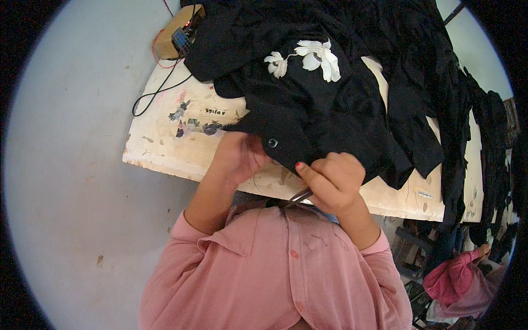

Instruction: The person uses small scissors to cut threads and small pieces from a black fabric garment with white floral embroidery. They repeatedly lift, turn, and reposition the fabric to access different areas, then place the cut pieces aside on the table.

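Note:
A black garment (324,124) with white fabric flowers (319,59) spreads over the table in front of me. My left hand (242,157) grips its near left edge, with the fingertips partly hidden behind the cloth. Close to those fingers, a small round shiny button (273,143) shows on the black fabric. My right hand (334,179) is closed, its thumb pressed at the garment's near edge. Slim dark metal thread snips (298,197) stick out of the right palm toward my body; the rest of them is covered by the hand.
The worn pale table (165,148) has its front edge near my waist. A cardboard box (175,36) with wiring and a black cable (144,99) occupy the far left corner. More black cloth (410,71) hangs along the right. Another person (459,280) in pink is at lower right.

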The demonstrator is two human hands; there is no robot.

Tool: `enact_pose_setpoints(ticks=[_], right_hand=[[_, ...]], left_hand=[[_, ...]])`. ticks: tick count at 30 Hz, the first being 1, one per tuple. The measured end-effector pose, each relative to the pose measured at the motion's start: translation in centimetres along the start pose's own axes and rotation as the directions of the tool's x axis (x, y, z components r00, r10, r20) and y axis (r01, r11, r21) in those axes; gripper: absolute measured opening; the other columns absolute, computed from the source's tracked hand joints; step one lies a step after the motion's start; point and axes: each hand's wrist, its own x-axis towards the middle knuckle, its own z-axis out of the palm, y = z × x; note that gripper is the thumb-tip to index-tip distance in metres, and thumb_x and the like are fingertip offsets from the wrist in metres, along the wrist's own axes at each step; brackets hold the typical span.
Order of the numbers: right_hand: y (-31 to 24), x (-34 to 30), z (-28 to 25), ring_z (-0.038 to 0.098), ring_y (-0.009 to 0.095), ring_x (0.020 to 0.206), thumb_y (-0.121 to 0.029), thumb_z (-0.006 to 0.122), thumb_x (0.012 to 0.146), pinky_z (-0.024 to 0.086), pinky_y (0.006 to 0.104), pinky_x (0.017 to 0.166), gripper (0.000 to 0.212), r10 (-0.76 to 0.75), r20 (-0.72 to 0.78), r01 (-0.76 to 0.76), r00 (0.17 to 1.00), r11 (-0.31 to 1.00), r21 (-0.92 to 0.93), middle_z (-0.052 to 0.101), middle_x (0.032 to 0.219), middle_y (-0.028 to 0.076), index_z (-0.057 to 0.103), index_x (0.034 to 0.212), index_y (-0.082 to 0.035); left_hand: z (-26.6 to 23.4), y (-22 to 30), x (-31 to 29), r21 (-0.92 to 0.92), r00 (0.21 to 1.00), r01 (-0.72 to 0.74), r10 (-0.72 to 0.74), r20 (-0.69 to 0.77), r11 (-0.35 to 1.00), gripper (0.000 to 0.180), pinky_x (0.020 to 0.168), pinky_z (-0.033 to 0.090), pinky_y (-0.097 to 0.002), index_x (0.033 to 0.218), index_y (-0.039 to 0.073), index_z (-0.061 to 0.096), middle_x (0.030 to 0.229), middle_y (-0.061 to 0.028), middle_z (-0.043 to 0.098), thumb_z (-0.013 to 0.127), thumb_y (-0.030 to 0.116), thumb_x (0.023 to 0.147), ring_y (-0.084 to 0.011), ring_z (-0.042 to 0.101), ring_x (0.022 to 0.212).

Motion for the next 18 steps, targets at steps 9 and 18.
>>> enact_pose_setpoints(ticks=[9,18], right_hand=[[-0.7,0.7,1.5,0.062,0.026,0.073,-0.015,0.078,0.061,0.050,0.0342,0.063,0.030,0.203,0.349,-0.361,0.915,0.797,0.484,0.059,0.080,0.008,0.065,0.087,-0.008],[8.7,1.9,5.5,0.065,0.029,0.089,-0.032,0.076,0.075,0.050,0.0365,0.081,0.047,0.730,0.102,-0.736,0.676,0.664,0.130,0.067,0.094,0.015,0.064,0.111,-0.006]], left_hand=[[-2.3,1.1,-0.2,-0.219,0.953,0.237,-0.182,0.242,0.947,0.035,0.089,0.050,-0.0446,0.112,-0.005,0.059,0.110,-0.0190,0.064,0.055,0.009,0.081,-0.0329,0.063,0.101],[-2.8,2.3,-1.7,0.602,0.732,-0.679,0.321,0.601,0.420,0.030,0.074,0.054,-0.0396,0.090,-0.002,0.062,0.091,-0.0134,0.064,0.054,-0.006,0.062,-0.0291,0.064,0.077]])
